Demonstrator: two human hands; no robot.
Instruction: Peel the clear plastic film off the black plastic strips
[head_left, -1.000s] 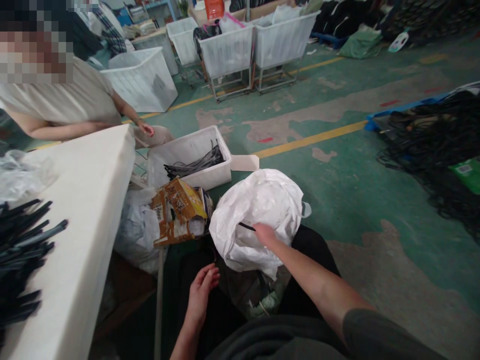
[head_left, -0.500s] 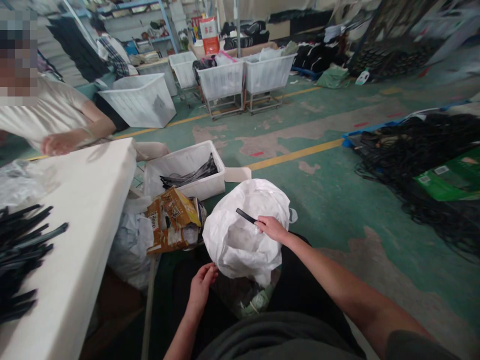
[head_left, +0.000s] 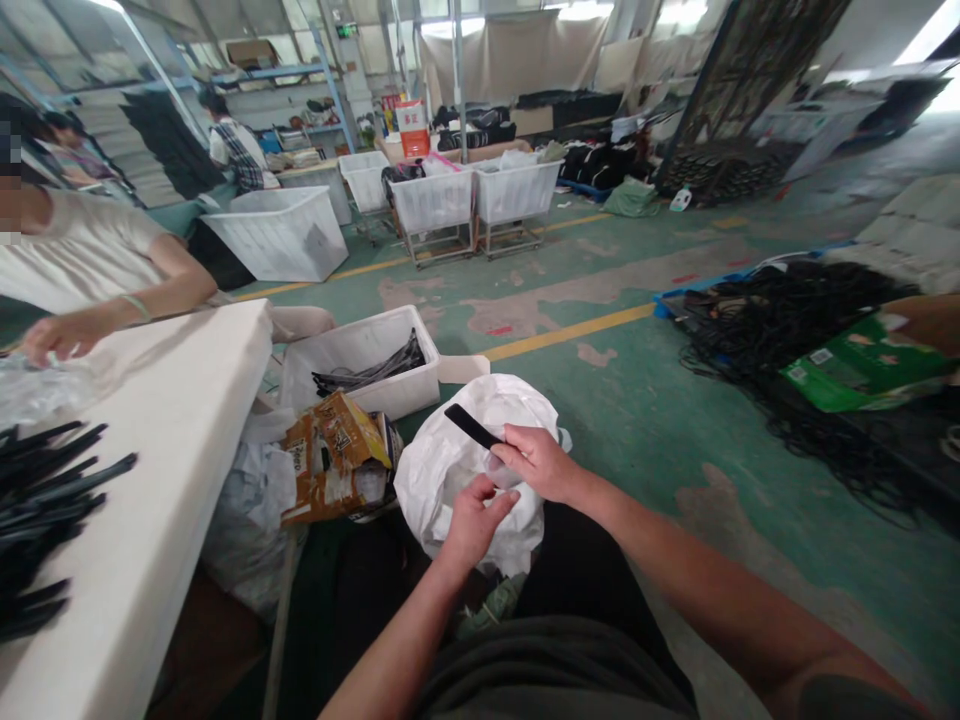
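My right hand [head_left: 538, 460] grips a flat black strip [head_left: 469, 424] that sticks out up and to the left, its near end in a clear plastic sleeve [head_left: 501, 470]. My left hand [head_left: 474, 518] pinches that sleeve right below the right hand's fingers. Both hands hover over a white plastic bag [head_left: 450, 470] that sits between my knees.
A white table [head_left: 161, 470] on my left carries a pile of black strips [head_left: 41, 520]; a co-worker's hand [head_left: 52, 338] reaches over its far end. A torn brown carton [head_left: 334, 458] and a white bin of strips [head_left: 364, 362] stand on the floor. Black cables [head_left: 787, 320] lie at right.
My right hand has pulled the black strip up out of the white bag. My left hand rose from my lap to meet it. The view has tilted upward.
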